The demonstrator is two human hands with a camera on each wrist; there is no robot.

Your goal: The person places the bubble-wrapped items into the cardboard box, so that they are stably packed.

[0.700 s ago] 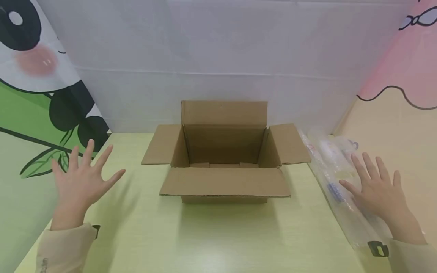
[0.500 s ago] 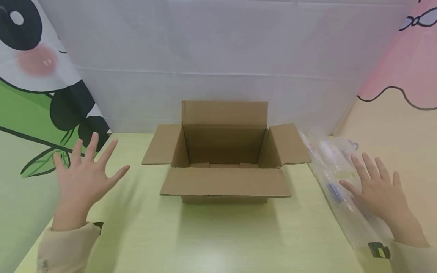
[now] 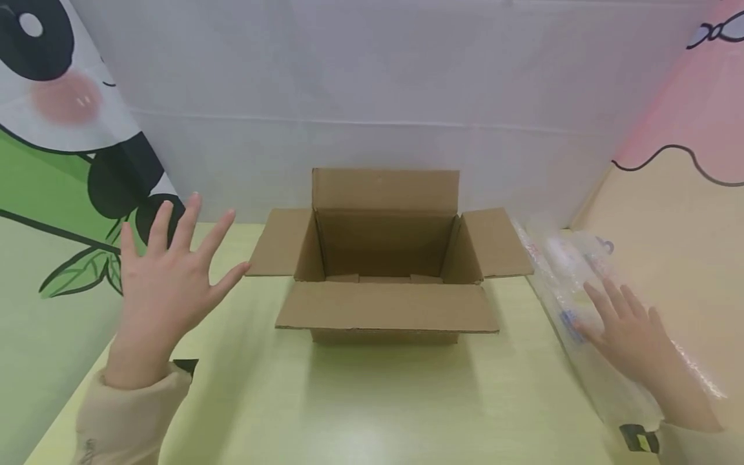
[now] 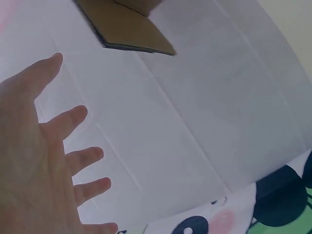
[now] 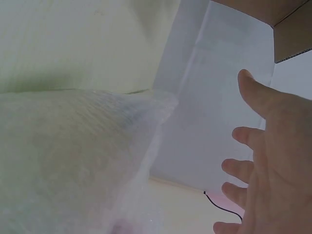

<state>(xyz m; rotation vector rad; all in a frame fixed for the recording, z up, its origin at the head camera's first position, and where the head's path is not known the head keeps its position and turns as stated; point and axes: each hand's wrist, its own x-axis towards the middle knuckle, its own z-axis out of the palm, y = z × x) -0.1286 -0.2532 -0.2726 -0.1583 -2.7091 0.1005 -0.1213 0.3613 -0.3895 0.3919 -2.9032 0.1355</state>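
Note:
An open cardboard box point(image 3: 386, 307) stands in the middle of the table in the head view, its flaps folded outward and its inside bare. To its left my left hand point(image 3: 168, 290) is raised with fingers spread, the thumb tip near the box's left flap point(image 3: 279, 242). On the other side my right hand point(image 3: 630, 339) hovers over clear plastic wrap point(image 3: 610, 387), fingers apart and holding nothing. The right wrist view has the wrap point(image 5: 73, 156) spread large beside the open right palm point(image 5: 285, 161). In the left wrist view the left palm point(image 4: 34, 161) is bare too.
The pale yellow table point(image 3: 372, 400) runs to a white cloth backdrop point(image 3: 372, 84). Cartoon-printed panels close in the left side point(image 3: 64, 213) and right side point(image 3: 680, 239).
My left hand has moved up and to the right, nearer the box. My right hand has sunk slightly over the plastic wrap. The box keeps its place.

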